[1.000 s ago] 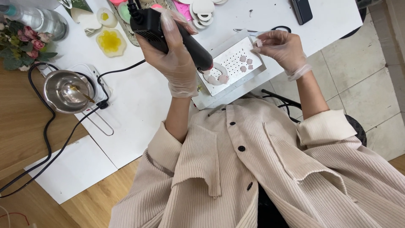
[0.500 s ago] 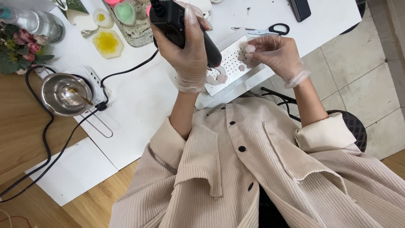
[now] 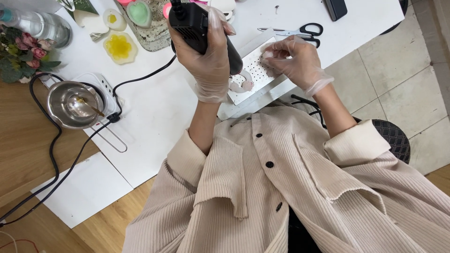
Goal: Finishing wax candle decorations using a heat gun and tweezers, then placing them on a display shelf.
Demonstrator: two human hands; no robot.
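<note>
My left hand [image 3: 209,61], in a clear glove, grips a black corded power tool [image 3: 193,23] upright over the white table [image 3: 154,112]. Its tip points down at a white perforated tray [image 3: 255,75] near the table's edge. A small pale pink piece [image 3: 243,85] lies on that tray beside the tool's tip. My right hand [image 3: 295,61], also gloved, rests on the tray's right part with its fingers pinched on a small pale piece [image 3: 268,55].
Black-handled scissors [image 3: 300,32] lie behind the tray. A steel pot [image 3: 72,104] sits on a small white hotplate at left, with black cables [image 3: 51,154] trailing off. Yellow [image 3: 120,48] and green heart-shaped moulds [image 3: 138,13], flowers [image 3: 23,54], a bottle [image 3: 37,23] stand far left.
My left hand has lifted the tool more upright and moved it right. My right hand came down from above the tray onto its surface, nearer the tool.
</note>
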